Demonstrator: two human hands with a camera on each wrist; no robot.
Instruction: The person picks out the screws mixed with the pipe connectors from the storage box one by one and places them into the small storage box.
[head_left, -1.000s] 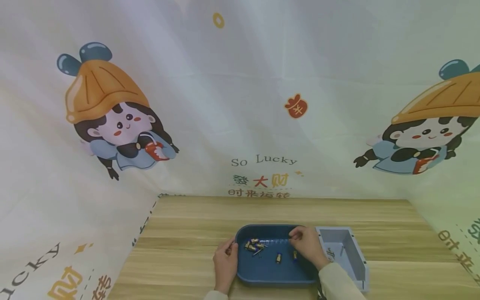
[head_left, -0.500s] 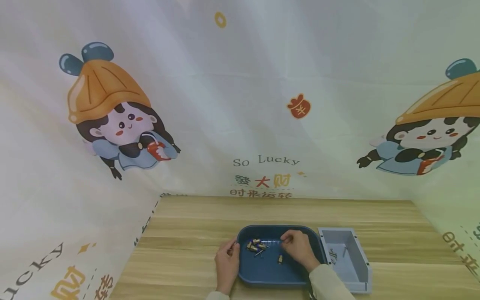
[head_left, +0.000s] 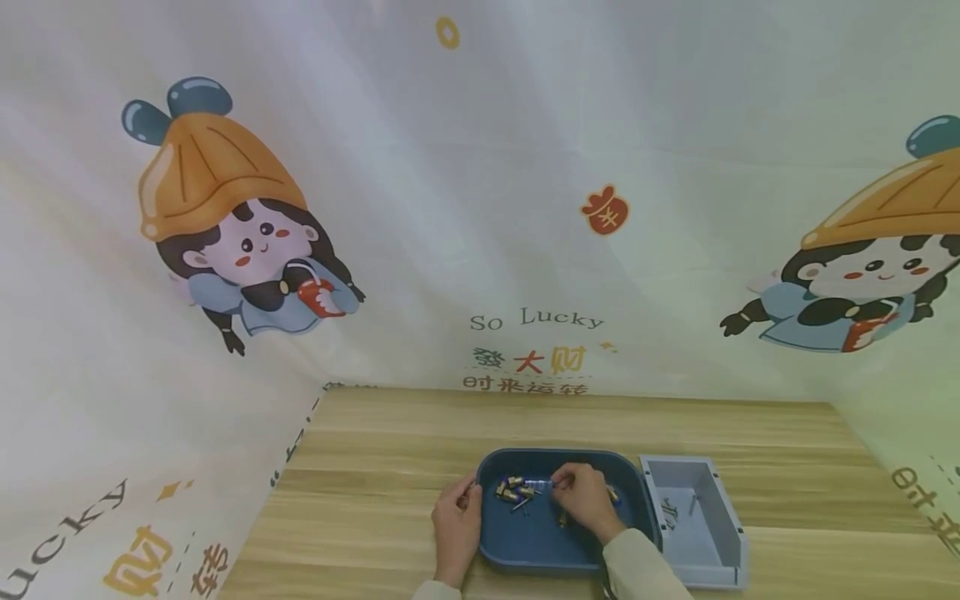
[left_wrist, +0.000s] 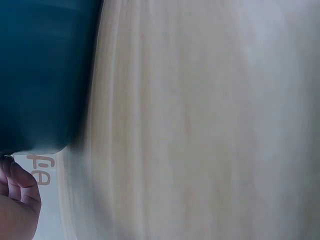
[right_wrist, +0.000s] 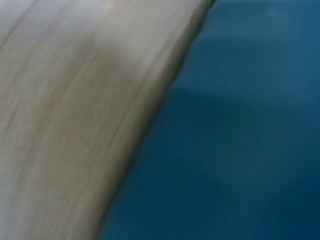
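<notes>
The person sits at a wooden tabletop (head_left: 390, 467) hung round with a cartoon-printed cloth (head_left: 480, 208), working over a dark blue tray (head_left: 525, 546). The left hand (head_left: 456, 527) rests against the tray's left rim, fingers loosely curled along the edge as if steadying it; whether they truly clasp the rim I cannot tell. The right hand (head_left: 581, 498) is inside the tray, fingers bunched together just beside a small heap of little metal parts (head_left: 514, 490) near the far left of the tray floor; it looks like a pinch, but whether a piece is caught between the fingertips is too small to see. A few stray parts lie close by that hand. A grey bin (head_left: 701, 533) stands touching the tray's right side, with a couple of small items in it. I would judge this the picking step; the next move calls for a firm pinch on one piece.
</notes>
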